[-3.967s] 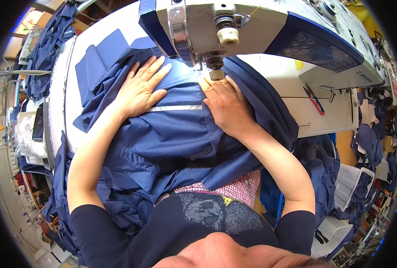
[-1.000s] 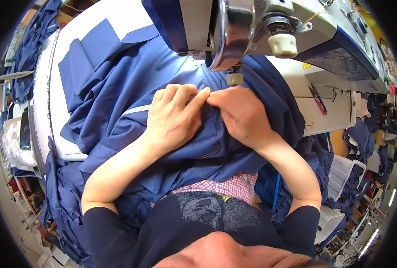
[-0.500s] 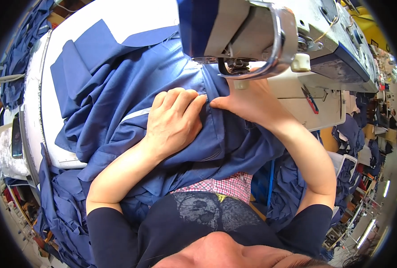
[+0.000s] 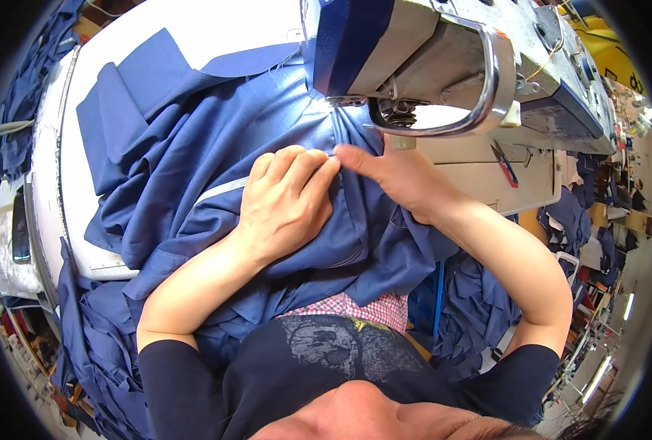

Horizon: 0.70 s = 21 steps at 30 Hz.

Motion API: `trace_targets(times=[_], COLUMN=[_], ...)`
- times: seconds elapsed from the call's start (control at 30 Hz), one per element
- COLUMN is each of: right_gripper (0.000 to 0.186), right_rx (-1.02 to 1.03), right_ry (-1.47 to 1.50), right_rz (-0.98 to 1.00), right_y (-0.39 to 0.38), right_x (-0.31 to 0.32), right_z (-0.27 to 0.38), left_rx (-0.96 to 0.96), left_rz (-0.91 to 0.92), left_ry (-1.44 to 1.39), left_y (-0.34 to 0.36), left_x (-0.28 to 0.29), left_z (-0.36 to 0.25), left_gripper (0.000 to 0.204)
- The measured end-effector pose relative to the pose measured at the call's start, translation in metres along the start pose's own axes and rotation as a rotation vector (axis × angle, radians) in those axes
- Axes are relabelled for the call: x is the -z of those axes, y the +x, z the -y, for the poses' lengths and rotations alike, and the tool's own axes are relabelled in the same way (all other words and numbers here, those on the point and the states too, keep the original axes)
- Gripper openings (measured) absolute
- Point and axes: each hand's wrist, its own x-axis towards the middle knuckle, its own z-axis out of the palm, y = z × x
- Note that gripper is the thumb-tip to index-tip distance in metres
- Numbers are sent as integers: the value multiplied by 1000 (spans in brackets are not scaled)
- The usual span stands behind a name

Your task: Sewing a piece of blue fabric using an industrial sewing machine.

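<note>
Blue cloth [image 4: 230, 139] reaches from the person's lap over the tabletop [image 4: 230, 29] to beneath one sewing machine [image 4: 443, 59]. Both hands nearly meet: the left hand [image 4: 282, 202] is curled, fingertips clamped on a fold; the right hand [image 4: 406, 176] stretches its thumb towards them, its other fingers hidden behind the machine, so its grip cannot be told. Bare white tabletop borders the cloth's left and far edges; one pair of scissors [image 4: 505, 165] lies to the right.

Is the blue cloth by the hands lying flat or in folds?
In folds: raised ridges run through the blue cloth beside the left hand.
</note>
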Motion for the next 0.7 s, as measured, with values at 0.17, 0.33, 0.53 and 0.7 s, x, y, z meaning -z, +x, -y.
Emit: trace_targets(times=[0.17, 0.33, 0.53, 0.7], right_gripper=[28, 25, 26, 20], right_rx=[108, -13, 225, 146], right_ry=[-388, -375, -414, -532], right_rz=[54, 119, 72, 76], right_y=[5, 4, -5, -6], right_x=[14, 18, -1, 5], right_z=[4, 11, 12, 12], left_rx=[-17, 38, -31, -36], left_rz=[11, 48, 17, 38], left_ry=[32, -15, 26, 7], left_y=[1, 2, 3, 4], left_x=[1, 3, 2, 1], left_z=[-1, -4, -1, -1], left_gripper=[46, 55, 55, 54])
